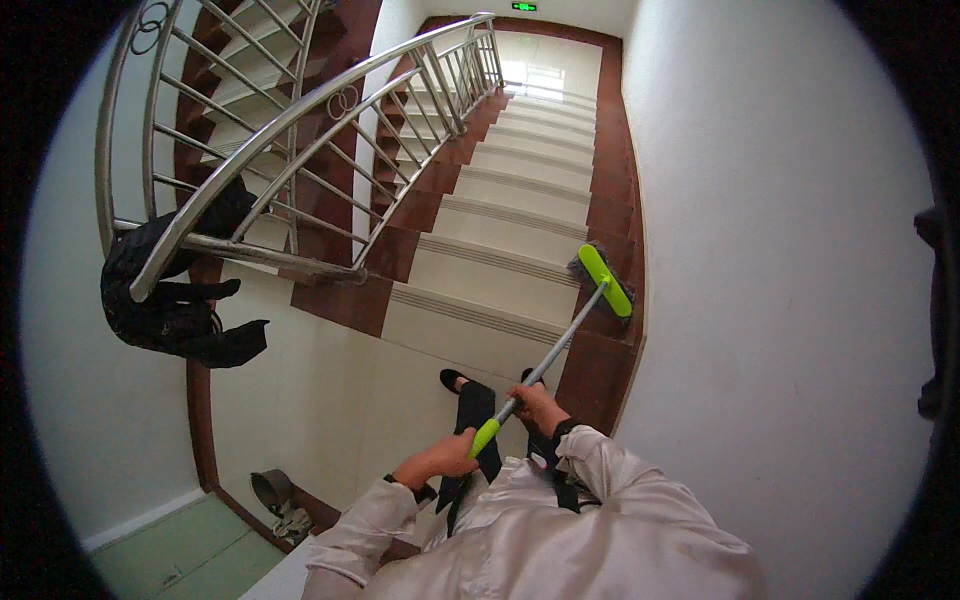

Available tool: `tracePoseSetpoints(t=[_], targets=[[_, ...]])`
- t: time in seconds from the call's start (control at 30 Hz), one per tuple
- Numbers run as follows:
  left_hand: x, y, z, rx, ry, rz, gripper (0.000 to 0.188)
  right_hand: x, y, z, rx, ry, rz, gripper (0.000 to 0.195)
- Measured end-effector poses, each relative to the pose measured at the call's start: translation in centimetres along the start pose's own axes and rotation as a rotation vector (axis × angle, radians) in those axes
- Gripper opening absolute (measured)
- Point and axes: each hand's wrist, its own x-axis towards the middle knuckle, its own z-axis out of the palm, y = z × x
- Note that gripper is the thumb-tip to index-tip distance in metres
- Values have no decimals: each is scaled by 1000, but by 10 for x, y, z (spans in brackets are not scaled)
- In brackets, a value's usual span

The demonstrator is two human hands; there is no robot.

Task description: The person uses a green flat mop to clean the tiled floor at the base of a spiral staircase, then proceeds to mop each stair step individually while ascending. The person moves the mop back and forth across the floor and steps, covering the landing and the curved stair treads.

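Observation:
Both hands grip one long pole of a flat mop or broom with a lime-green head and grey fringe. My left hand is closed around the green end grip of the pole, low in front of my body. Farther up the grey shaft, my right hand holds it just above my feet. The head lies tilted on the dark red border of an upper stair, close to the right wall. Most of its fringe is hidden beneath the green plate.
A staircase with cream treads descends ahead. Left of it runs a metal railing, with black cloth hung over its end. The white wall bounds the right side. A grey container and crumpled cloth lie at lower left.

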Motion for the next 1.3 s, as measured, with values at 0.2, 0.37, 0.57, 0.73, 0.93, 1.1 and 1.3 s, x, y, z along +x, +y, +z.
tracePoseSetpoints(t=[0.2, 0.37, 0.57, 0.73, 0.93, 1.1, 1.3], targets=[[-26, 36, -45, -278, 83, -118, 38, -2, -28, 15, -46, -143, -201, 24], [-85, 3, -32, -548, 232, -253, 38, 14, -29, 82, -271, -134, 25, 23], [-131, -35, -12, -985, 411, -351, 35, 38, -14, 166, -393, -339, 113, 24], [-138, -69, -30, -1233, 419, -332, 31, 87, -19, 217, -805, -568, 104, 26], [-121, -93, -66, -1470, 550, -284, 26, 105, -72, 299, -1022, -412, 109, 32], [-104, -118, -128, -1606, 601, -279, 22, 172, -97, 352, -1035, -508, 172, 29], [-78, -141, -193, -1648, 684, -248, 19, 193, -160, 414, -1010, -460, 81, 34]])
